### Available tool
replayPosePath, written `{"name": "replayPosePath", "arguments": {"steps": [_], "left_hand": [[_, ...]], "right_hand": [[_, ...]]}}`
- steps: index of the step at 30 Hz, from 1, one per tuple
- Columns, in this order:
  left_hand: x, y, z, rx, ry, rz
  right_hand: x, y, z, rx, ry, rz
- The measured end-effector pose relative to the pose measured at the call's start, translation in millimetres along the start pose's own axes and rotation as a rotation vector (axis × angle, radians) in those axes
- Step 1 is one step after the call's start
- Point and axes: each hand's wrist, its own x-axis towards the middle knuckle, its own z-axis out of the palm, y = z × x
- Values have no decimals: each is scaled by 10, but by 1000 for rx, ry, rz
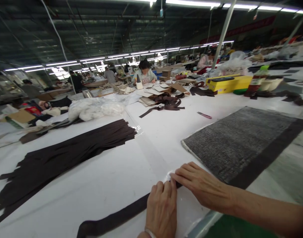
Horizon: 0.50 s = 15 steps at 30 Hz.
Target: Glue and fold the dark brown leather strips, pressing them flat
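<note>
A long dark brown fabric strip (121, 213) lies across the white table at the front and runs under my fingers. My left hand (162, 205) is closed over the strip with its fingertips pressed together near one end. Against it, my right hand (201, 185) pinches the same end, fingertips touching those of the left. The strip's very tip is hidden by the fingers. Right of my hands lies a dark grey textured panel (238, 140) with a smooth dark border. A layered pile of dark fabric strips (67, 155) is on the left.
Pink-handled snips (204, 115) lie mid-table. Behind them are a tangle of dark strips (167, 100), a yellow box (227, 83) and a bottle (257, 81) of dark liquid. Clear plastic bags (94, 107) sit at left. A person (145, 74) sits across the table.
</note>
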Motion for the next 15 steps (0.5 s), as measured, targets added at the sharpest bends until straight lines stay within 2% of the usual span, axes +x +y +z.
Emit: {"name": "replayPosePath", "arguments": {"steps": [2, 5, 7, 9, 12, 15], "left_hand": [[-70, -9, -6, 3, 43, -21], [-182, -34, -4, 6, 112, -49], [-235, -40, 13, -13, 162, -76], [-259, -30, 39, -46, 195, -109], [-271, 1, 68, -83, 193, -165], [-318, -9, 62, -47, 191, -237]], "right_hand": [[-66, -3, 100, -19, -14, -28], [-164, 102, 186, -163, 48, -11], [-134, 124, 155, -233, 92, 52], [-27, 46, 95, -250, 113, 82], [115, -167, 96, -163, 129, -23], [50, -231, 256, -105, 206, -117]]}}
